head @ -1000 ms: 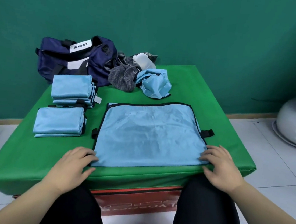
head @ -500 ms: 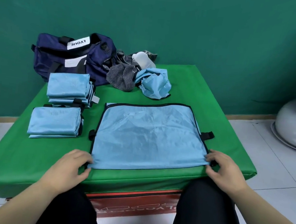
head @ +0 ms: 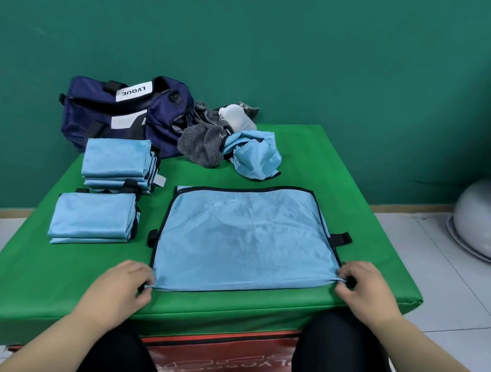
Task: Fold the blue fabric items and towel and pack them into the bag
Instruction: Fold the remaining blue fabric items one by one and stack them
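The green counter (head: pixel 345 172) carries everything. Largest on it is the flat blue fabric (head: pixel 248 237), spread smooth in the near middle with its black-bound edge square to the counter's front. The navy bag (head: pixel 130 116) sits at the far left corner, apparently unzipped, though its opening is hard to read from this angle. In front of it lie two folded blue stacks, the far stack (head: pixel 117 157) and the near stack (head: pixel 92 218), just beside each other. The grey striped towel (head: pixel 203 145) and a crumpled blue piece (head: pixel 256 156) lie heaped together at the back, unfolded.

The left hand (head: pixel 118 287) pinches the sheet's near left corner, fingers (head: pixel 141 272) curled against the thumb. The right hand (head: pixel 369 289) pinches the near right corner the same way, the cloth bunched slightly there.

The step in hand looks like the first fold of this sheet. The next move calls for lifting both corners evenly and carrying them to the far edge, corners matched, so the side tabs stay aligned. The crumpled piece, the towel and all the packing are not yet done.
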